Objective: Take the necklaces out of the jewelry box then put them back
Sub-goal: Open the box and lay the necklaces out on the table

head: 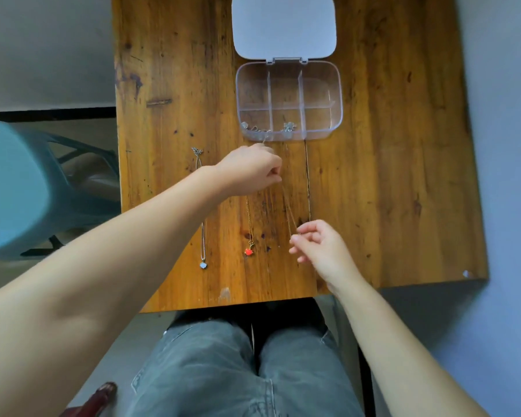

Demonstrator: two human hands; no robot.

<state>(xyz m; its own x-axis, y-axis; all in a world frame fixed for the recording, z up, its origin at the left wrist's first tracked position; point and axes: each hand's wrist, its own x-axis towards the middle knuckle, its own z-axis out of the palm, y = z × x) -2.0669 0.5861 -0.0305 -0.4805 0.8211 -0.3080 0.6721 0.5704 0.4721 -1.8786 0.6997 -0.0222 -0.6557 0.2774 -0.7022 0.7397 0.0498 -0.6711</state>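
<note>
A clear plastic jewelry box (pixel 337 94) with several compartments stands open on the wooden table (pixel 388 176), its white lid (pixel 284 25) folded back. Two silver necklaces (pixel 254 129) lie in its near compartments. My left hand (pixel 250 170) and my right hand (pixel 316 245) pinch the two ends of a thin chain (pixel 288 206) stretched between them just in front of the box. A silver necklace with a pale pendant (pixel 203 245) lies at the left. A gold necklace with a red pendant (pixel 249 236) lies beside it.
A teal plastic stool (pixel 21 191) stands left of the table. My knees in grey jeans (pixel 247 371) sit under the near table edge. A blue-grey wall (pixel 509 145) runs along the right side.
</note>
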